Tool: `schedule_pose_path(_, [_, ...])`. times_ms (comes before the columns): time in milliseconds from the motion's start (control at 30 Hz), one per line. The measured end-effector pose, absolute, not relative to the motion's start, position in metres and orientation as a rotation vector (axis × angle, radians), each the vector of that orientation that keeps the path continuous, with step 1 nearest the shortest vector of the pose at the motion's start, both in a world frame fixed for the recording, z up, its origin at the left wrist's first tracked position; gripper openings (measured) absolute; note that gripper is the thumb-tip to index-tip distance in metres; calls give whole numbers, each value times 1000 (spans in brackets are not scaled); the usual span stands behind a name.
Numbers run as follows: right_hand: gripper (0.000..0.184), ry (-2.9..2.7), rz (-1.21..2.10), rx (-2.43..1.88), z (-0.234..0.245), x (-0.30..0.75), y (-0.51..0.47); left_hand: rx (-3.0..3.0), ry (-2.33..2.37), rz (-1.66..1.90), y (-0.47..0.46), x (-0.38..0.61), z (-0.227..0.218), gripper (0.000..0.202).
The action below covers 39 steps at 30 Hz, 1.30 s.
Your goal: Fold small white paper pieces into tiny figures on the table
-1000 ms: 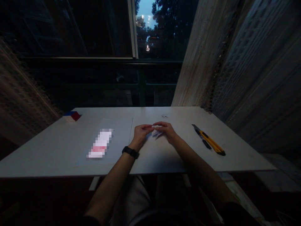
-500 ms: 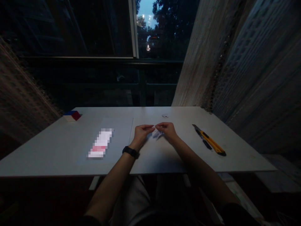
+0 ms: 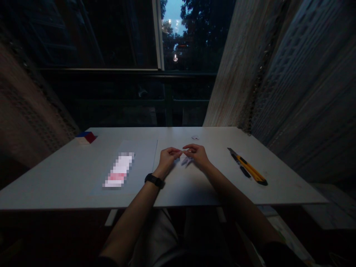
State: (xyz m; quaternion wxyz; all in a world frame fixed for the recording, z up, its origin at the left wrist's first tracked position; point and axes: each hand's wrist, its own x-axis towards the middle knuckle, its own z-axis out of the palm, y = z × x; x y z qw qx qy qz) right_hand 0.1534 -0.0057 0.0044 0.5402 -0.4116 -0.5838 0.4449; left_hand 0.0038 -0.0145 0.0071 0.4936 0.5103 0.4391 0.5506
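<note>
In the head view, my left hand (image 3: 168,157) and my right hand (image 3: 197,153) meet over the middle of the white table (image 3: 178,193). Both hands pinch a small piece of folded white paper (image 3: 187,161), whose pointed flaps hang below the fingers. The fingertips almost touch at its upper edge, and they hide part of the paper. A black band (image 3: 154,180) circles my left wrist.
To the right lie a yellow utility knife (image 3: 252,170) and a black pen (image 3: 241,166). At left, a blurred-out lit phone (image 3: 120,168) rests on white sheets (image 3: 146,152). A blue, red and white cube (image 3: 86,137) and a small paper scrap (image 3: 195,137) sit farther back.
My hands stay at the same place with the paper. The fingers have shifted slightly, with my right index finger lifted a little and the left fingers more curled.
</note>
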Motion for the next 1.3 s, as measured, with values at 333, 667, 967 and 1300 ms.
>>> schedule_pose_path(333, [36, -1404, 1076, -925, 3, 153, -6, 1295, 1102, 1352, -14, 4, 8, 25])
schedule_pose_path(667, [45, -1592, 1197, -965, -1, 157, -3, 1659, 1241, 1318, -10, 4, -1, 16])
schedule_pose_path(967, [49, -1616, 1219, -938, -1, 155, -6, 1711, 1242, 1321, -14, 8, 0, 13])
schedule_pose_path(1300, [51, -1682, 1113, -965, -5, 156, -3, 1759, 1292, 1302, -14, 5, -3, 12])
